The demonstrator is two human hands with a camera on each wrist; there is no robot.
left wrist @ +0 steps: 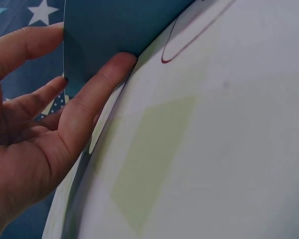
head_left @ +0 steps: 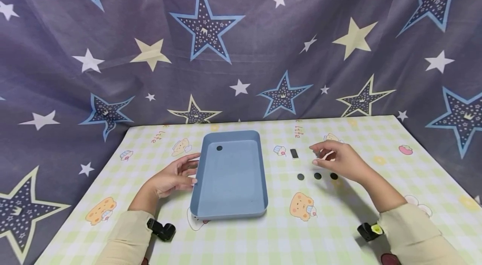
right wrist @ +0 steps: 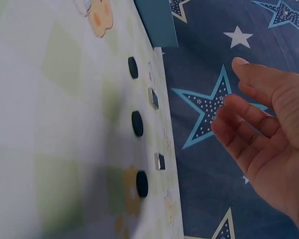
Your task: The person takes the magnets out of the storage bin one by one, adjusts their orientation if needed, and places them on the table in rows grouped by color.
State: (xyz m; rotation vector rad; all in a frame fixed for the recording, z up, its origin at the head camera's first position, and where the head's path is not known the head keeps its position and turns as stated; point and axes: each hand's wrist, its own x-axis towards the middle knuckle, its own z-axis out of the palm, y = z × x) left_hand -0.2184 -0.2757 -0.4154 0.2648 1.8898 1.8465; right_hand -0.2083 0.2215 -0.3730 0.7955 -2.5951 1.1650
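A shallow blue-grey tray (head_left: pixel 232 210) lies on the table with one small black disc (head_left: pixel 219 148) near its far left corner. My left hand (head_left: pixel 177 176) touches the tray's left wall with relaxed fingertips; the left wrist view shows its fingers (left wrist: pixel 102 82) against the outside. Over the table, right of the tray, hovers my right hand (head_left: pixel 337 158), fingers loosely bent and holding nothing. Below it sit three black discs (head_left: pixel 318 176) in a row. Beyond them are two small dark rectangular pieces (right wrist: pixel 160 161) with light edges; my right hand partly hides one in the head view.
A checked tablecloth (head_left: pixel 286 240) with cartoon prints covers the table. Behind the far edge hangs a dark curtain (head_left: pixel 260 47) with stars. A small black camera device is worn at each wrist, just above the table.
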